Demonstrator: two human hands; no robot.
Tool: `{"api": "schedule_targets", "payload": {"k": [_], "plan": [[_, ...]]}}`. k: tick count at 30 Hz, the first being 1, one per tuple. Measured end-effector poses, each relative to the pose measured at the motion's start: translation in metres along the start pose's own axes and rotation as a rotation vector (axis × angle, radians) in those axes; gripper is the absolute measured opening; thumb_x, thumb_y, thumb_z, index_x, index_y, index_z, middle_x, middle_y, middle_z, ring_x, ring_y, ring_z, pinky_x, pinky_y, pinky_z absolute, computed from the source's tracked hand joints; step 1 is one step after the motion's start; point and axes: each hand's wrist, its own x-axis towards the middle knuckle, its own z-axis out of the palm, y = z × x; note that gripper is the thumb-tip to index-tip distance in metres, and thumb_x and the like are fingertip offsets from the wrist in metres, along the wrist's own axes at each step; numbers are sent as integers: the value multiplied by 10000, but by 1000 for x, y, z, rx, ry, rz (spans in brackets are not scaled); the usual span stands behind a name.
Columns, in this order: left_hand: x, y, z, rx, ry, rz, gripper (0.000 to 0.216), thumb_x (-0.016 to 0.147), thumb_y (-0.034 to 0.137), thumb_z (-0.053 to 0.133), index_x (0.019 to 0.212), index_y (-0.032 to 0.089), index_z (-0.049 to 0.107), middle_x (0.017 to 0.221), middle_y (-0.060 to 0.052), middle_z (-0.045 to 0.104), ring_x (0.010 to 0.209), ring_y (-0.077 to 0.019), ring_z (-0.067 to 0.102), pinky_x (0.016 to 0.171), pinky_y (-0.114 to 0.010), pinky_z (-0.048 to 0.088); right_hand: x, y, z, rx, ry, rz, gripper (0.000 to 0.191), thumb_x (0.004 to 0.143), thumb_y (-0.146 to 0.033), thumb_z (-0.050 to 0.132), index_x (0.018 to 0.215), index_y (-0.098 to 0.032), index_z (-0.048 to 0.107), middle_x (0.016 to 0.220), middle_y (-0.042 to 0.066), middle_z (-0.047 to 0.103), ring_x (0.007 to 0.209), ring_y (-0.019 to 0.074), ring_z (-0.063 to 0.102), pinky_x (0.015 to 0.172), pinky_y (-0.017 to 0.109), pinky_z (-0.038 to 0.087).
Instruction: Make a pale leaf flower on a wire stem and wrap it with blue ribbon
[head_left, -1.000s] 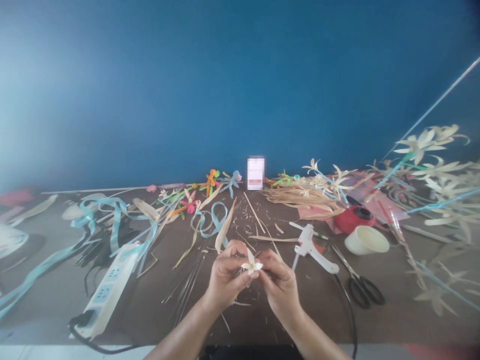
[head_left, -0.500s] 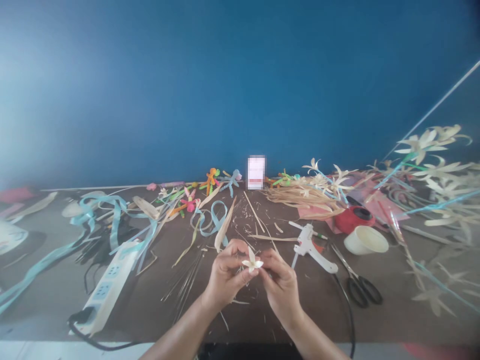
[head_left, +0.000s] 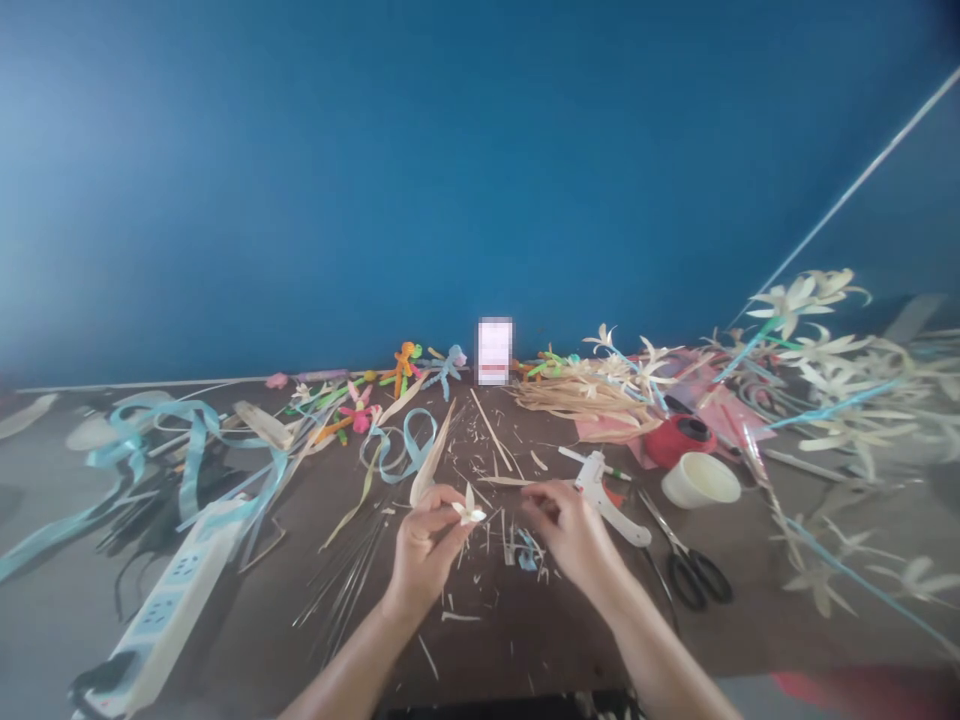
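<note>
Blue wall (head_left: 450, 180) rose behind our cluttered brown table (head_left: 525, 640), which was strewn with straw scraps, a power strip (head_left: 169, 590), scissors (head_left: 686, 565) and a cream cup (head_left: 700, 480). A moment before, both hands had worked the small pale flower (head_left: 469, 512). Now only our left hand (head_left: 424, 545) pinched it between thumb and fingertips, just above the table. Our right hand (head_left: 574, 530) had drawn away beside the glue gun (head_left: 604, 490), fingers loosely curled. We could not tell whether they held anything.

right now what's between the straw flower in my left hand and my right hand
Head view: between straw flower and right hand, just tabletop littered with straw scraps and one light blue ribbon bit.
</note>
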Motion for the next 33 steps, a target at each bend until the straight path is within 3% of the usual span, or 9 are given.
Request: {"api": "schedule_targets", "payload": {"k": [3, 6, 11, 15, 19, 24, 30, 33], "plan": [[-1, -9, 3, -3, 4, -31, 111, 732, 181, 609, 622, 171, 622, 797, -37, 554, 691, -142, 536, 634, -240, 414, 23, 20, -17, -347, 33, 38, 183, 808, -224, 468, 889, -200, 630, 848, 45, 654, 772, 176, 607, 693, 266, 431], [-2, -14, 8, -16, 15, -76, 151, 745, 203, 598, 598, 167, 604, 782, -33, 544, 646, -127, 512, 582, -229, 397, 48, 32, -22, -580, -66, 70, 202, 803, -191, 465, 909, -217, 635, 887, 47, 637, 837, 178, 594, 709, 255, 403], [2, -11, 7, 73, -42, 9, 131, 762, 191, 584, 637, 181, 623, 776, -41, 564, 742, -159, 544, 655, -254, 414, 78, 43, -6, -599, -148, 57, 311, 775, -176, 498, 1062, -244, 597, 1007, 71, 588, 840, 183, 587, 702, 260, 384], [5, -8, 1, 104, -44, 114, 107, 764, 158, 582, 678, 193, 634, 794, -46, 585, 799, -175, 555, 703, -283, 426, 86, 51, 5, -564, -186, 44, 214, 736, -127, 505, 868, -195, 660, 891, 82, 611, 756, 189, 590, 662, 267, 376], [5, -10, -2, 121, -44, 141, 111, 768, 149, 574, 692, 197, 640, 793, -47, 593, 798, -179, 556, 703, -297, 430, 83, 51, 2, -483, -142, 32, 147, 716, -116, 504, 708, -161, 643, 748, 74, 620, 727, 190, 581, 657, 267, 378], [7, -11, 0, 124, -17, 132, 113, 765, 157, 577, 695, 198, 657, 787, -45, 603, 797, -180, 563, 716, -301, 430, 67, 34, -3, -296, -42, -20, 186, 795, -239, 454, 828, -182, 627, 843, 43, 644, 776, 155, 586, 693, 238, 413], [9, -10, 5, 79, 16, 37, 121, 745, 206, 605, 640, 197, 665, 748, -35, 598, 754, -173, 563, 712, -289, 427, 45, 28, 17, 339, 94, 98, 265, 766, -382, 514, 821, -147, 623, 623, 22, 636, 533, 146, 569, 499, 242, 430], [10, -20, 5, -106, 91, -118, 88, 696, 240, 658, 631, 184, 680, 750, -37, 620, 740, -168, 572, 714, -285, 435, 47, 34, 17, 441, 196, 159, 302, 724, -375, 566, 891, -131, 623, 685, 46, 648, 555, 152, 580, 485, 247, 435]]}}
